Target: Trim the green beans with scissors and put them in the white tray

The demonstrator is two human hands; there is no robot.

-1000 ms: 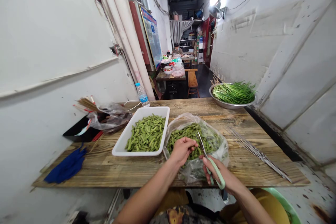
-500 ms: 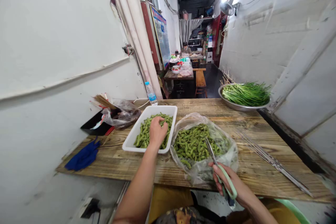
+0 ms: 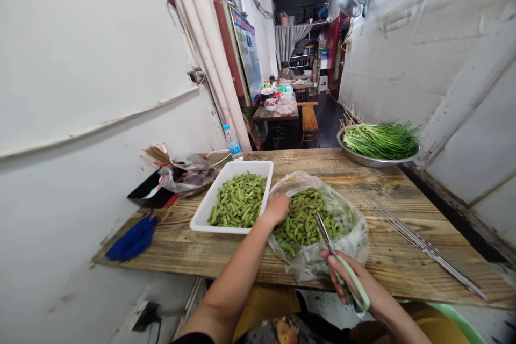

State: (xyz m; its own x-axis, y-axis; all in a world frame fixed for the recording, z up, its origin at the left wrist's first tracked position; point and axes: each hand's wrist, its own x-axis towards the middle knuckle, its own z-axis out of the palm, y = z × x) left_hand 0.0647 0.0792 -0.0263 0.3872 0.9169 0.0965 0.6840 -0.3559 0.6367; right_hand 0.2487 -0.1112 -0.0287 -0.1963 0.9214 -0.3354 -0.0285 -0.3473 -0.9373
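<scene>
"Plank table (image 3: pixel 387 260) in a narrow corridor: much room along its near edge?"

"Little. A plastic bag (image 3: pixel 355 242) of edamame pods (image 3: pixel 302 217) sits close to it, just beside a white tray (image 3: pixel 213 228)."

"And the grip?"

"Right hand (image 3: pixel 357 274) closed on green-handled scissors (image 3: pixel 324 231), wrist low; left hand (image 3: pixel 277 209) reaches across, fingers hidden at the bag's mouth, can't tell"

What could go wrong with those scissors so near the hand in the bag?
The scissors in the right hand point toward the pods, close to the left hand, so a slip might nick it. Their tips could also tear the thin plastic bag, which might spill the edamame pods.
</scene>
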